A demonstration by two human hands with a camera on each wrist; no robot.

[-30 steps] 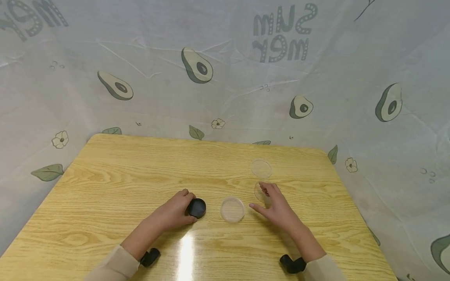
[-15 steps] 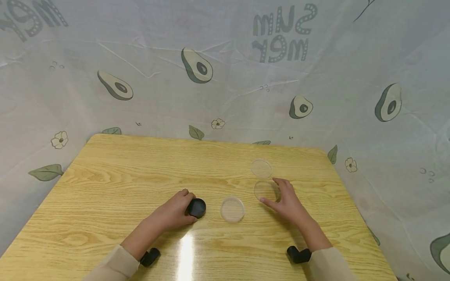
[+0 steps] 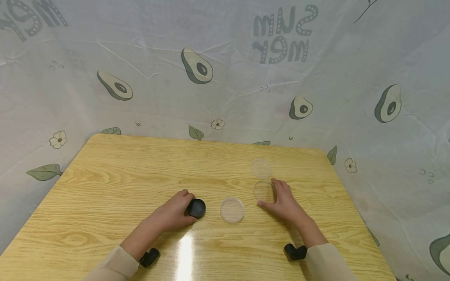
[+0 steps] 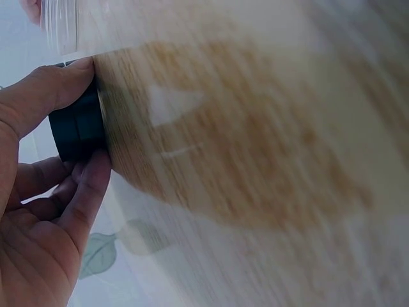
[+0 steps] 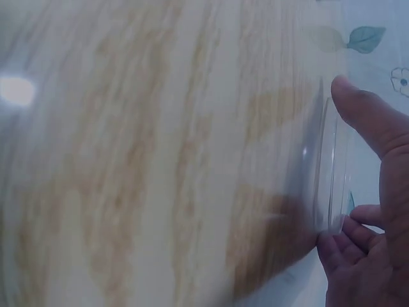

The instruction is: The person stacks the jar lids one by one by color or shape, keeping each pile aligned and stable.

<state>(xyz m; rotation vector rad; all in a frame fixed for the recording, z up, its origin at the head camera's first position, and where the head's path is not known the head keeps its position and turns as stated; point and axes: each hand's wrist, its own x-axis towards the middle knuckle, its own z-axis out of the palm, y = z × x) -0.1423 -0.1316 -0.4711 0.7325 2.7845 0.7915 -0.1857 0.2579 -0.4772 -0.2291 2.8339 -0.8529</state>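
On the table's left side in the head view, my left hand (image 3: 181, 210) grips a black, round, shallow container (image 3: 196, 208) from the left. In the left wrist view, the thumb and fingers (image 4: 89, 185) pinch its side. My right hand (image 3: 285, 203) reaches around a thin clear round dish (image 3: 263, 191). Fingertips are at the dish's lower edge in the right wrist view, and the thumb is spread just beyond its upper edge. Between the hands lies another clear round dish (image 3: 232, 210), looking thicker. A third clear disc (image 3: 261, 168) lies farther back, flat on the table.
The wood-grain table (image 3: 147, 164) has its back edge against a pale curtain (image 3: 239, 93) printed with avocados and leaves. A bright light reflection (image 3: 185, 257) shows near the front. Black wrist camera mounts (image 3: 295, 252) sit under both wrists.
My right hand first moved right, off the clear dish it covered, then slightly back left, with thumb and fingers on either side of that dish. The left hand and black container have stayed put.
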